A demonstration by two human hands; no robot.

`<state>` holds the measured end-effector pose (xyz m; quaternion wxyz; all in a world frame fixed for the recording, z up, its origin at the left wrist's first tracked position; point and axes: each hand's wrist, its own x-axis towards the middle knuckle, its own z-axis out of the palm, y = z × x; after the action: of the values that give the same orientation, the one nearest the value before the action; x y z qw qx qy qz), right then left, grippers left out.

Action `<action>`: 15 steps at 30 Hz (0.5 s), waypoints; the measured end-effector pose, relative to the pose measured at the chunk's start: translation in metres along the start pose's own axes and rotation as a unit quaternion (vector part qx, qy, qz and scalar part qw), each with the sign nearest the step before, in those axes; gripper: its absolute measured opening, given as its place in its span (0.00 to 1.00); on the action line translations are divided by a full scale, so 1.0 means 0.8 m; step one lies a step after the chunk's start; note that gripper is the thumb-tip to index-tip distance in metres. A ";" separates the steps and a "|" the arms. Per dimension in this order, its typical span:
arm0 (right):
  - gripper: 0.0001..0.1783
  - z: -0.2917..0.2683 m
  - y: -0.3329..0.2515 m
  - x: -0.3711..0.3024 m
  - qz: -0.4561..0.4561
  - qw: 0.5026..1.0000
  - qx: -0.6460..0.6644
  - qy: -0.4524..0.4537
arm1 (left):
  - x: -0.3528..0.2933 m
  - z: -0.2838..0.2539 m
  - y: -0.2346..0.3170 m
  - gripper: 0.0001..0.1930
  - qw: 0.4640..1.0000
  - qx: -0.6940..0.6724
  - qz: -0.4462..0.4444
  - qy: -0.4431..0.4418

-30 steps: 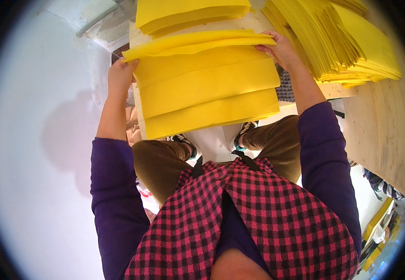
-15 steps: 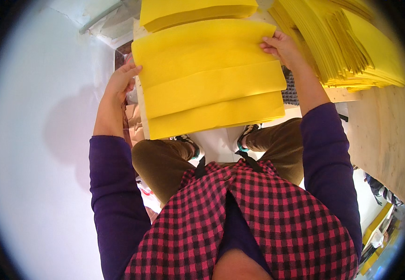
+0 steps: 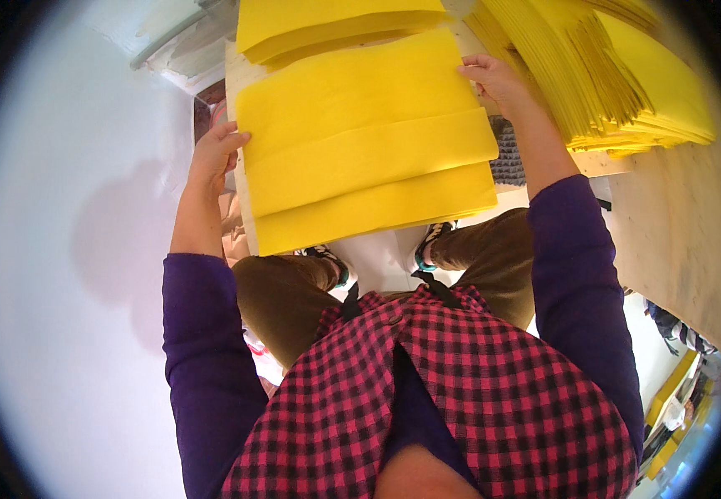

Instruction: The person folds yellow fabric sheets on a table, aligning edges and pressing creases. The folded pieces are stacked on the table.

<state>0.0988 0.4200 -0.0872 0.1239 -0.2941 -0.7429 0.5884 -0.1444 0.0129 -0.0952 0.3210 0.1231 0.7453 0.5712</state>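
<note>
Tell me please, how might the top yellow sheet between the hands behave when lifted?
The top yellow sheet looks thin, so it is probably light and floppy. Its matte surface suggests little slipping. Lying nearly flat, it seems unlikely to roll.

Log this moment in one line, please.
left hand: at left edge of top yellow sheet | right hand: at its upper right edge | yellow pile: on the right

Workshop — yellow stacks (image 3: 365,125); plywood worktop (image 3: 668,216)

The pale wooden table (image 3: 664,200) carries yellow sheets (image 3: 369,133) and stacks (image 3: 556,75).
</note>
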 end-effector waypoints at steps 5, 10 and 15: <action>0.19 0.004 -0.006 -0.005 0.009 0.999 -0.031 0.019 | 0.000 0.003 -0.002 0.18 1.000 -0.008 -0.003 0.012; 0.16 0.010 -0.006 -0.006 0.005 0.999 -0.011 0.032 | 0.000 0.006 -0.002 0.14 1.000 -0.009 -0.001 0.013; 0.14 0.006 0.000 -0.001 0.013 1.000 -0.006 0.016 | 0.000 0.006 -0.002 0.12 0.999 -0.022 -0.015 0.032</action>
<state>0.0966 0.4156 -0.0885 0.1264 -0.3133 -0.7405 0.5810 -0.1413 0.0164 -0.0971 0.3081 0.0864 0.7442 0.5864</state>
